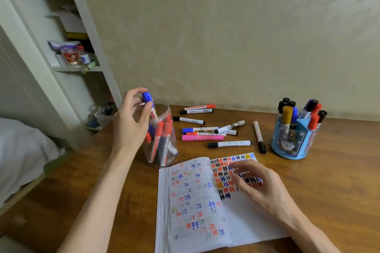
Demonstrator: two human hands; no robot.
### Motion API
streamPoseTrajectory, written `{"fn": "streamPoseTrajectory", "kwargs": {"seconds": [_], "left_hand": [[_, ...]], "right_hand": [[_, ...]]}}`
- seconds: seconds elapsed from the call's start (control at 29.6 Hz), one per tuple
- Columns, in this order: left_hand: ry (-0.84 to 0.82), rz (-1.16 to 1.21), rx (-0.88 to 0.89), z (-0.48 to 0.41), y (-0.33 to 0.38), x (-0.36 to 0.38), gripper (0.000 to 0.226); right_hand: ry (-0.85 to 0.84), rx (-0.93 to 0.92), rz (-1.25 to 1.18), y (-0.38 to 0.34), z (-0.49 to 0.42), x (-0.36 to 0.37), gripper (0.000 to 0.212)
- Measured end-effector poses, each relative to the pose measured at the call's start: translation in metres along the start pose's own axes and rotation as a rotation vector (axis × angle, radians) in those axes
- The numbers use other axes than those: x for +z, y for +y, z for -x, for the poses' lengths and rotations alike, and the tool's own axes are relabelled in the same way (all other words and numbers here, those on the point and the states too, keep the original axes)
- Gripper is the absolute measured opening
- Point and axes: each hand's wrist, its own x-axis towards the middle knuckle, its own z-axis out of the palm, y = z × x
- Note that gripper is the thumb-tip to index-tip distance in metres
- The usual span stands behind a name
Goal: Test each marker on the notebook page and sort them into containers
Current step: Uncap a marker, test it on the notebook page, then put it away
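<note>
The blue-capped marker (148,97) is light, stiff and smooth-barrelled. I judge it would slip from a loose grip, so the cap end is the best place to hold it. My left hand (131,121) pinches it there between thumb and fingertips, the fingers curled round the cap. The marker hangs tilted from that hand, and its lower end is already inside the mouth of the clear plastic jar (167,107), which holds other red and blue markers on end. My right hand (261,183) rests on the open notebook (191,201) with relaxed, slightly bent fingers and holds nothing. Loose markers (205,131) lie beyond the notebook on the wooden table (339,181), and a blue pen holder (292,144) stands to the right.
</note>
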Motion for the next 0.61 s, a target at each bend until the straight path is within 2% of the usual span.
{"fn": "streamPoseTrajectory", "kwargs": {"seconds": [0.1, 0.24, 0.4, 0.54, 0.61], "left_hand": [[-0.029, -0.021, 0.030, 0.005, 0.001, 0.003, 0.043], [-0.085, -0.079, 0.011, 0.012, -0.008, 0.008, 0.061], [-0.089, -0.295, 0.095, 0.011, -0.025, 0.010, 0.056], [-0.086, -0.243, 0.086, 0.014, -0.024, 0.012, 0.063], [-0.014, -0.212, 0.135, 0.021, -0.021, 0.015, 0.066]], "right_hand": [[0.001, 0.011, 0.000, 0.000, 0.000, 0.000, 0.039], [-0.001, 0.021, 0.003, 0.000, 0.001, 0.001, 0.032], [0.002, 0.015, 0.006, 0.001, 0.000, 0.002, 0.030], [0.003, 0.007, 0.012, 0.002, -0.001, 0.003, 0.025], [0.001, 0.007, 0.013, 0.003, -0.001, 0.004, 0.026]]}}
